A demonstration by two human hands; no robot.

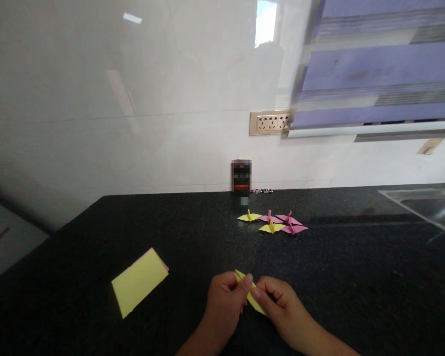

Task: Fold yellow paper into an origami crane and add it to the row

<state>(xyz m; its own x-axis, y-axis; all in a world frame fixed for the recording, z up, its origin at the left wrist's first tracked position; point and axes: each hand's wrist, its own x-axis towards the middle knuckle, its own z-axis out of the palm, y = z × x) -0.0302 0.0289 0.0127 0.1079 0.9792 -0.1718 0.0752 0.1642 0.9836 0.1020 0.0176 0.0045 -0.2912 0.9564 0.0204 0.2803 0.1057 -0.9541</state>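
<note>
Left hand [225, 299] and right hand [280, 302] pinch narrow folded paper [256, 304] over the black, speckled counter [193, 237]; behind, I see glossy wall [170, 143].

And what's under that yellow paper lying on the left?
Under the yellow paper, some pink paper peeks out at its right edge, above the dark counter. The rest is covered, so I can't count sheets.

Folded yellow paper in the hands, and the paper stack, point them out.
Folded yellow paper [257, 304]: head view, on its lower part.
Paper stack [141, 283]: head view, middle of its yellow top.
</note>
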